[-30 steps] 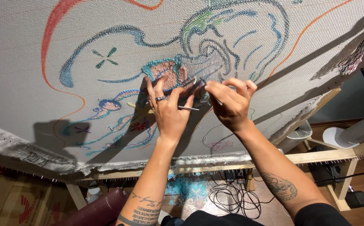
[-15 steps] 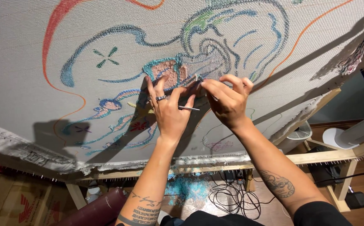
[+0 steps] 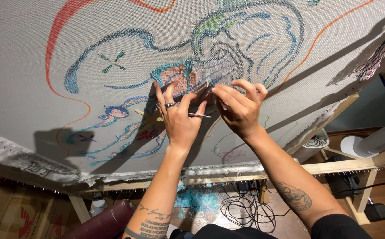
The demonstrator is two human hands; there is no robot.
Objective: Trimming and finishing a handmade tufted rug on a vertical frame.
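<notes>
Trimming tufted yarn: we are gripping small scissors [image 3: 199, 115] in our left hand [image 3: 179, 119] beside the pink patch [image 3: 180, 79] on the stretched canvas [image 3: 33, 57], our right hand [image 3: 239, 108] pinching loose strands there; snipping shallowly seems wisest.

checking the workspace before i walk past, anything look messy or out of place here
Yes, under the frame: scraps of teal yarn lie strewn on the floor beside a loose tangle of black cables. The backing cloth's lower edge is frayed. On the cloth, both hands, left hand and right hand, look orderly.
</notes>
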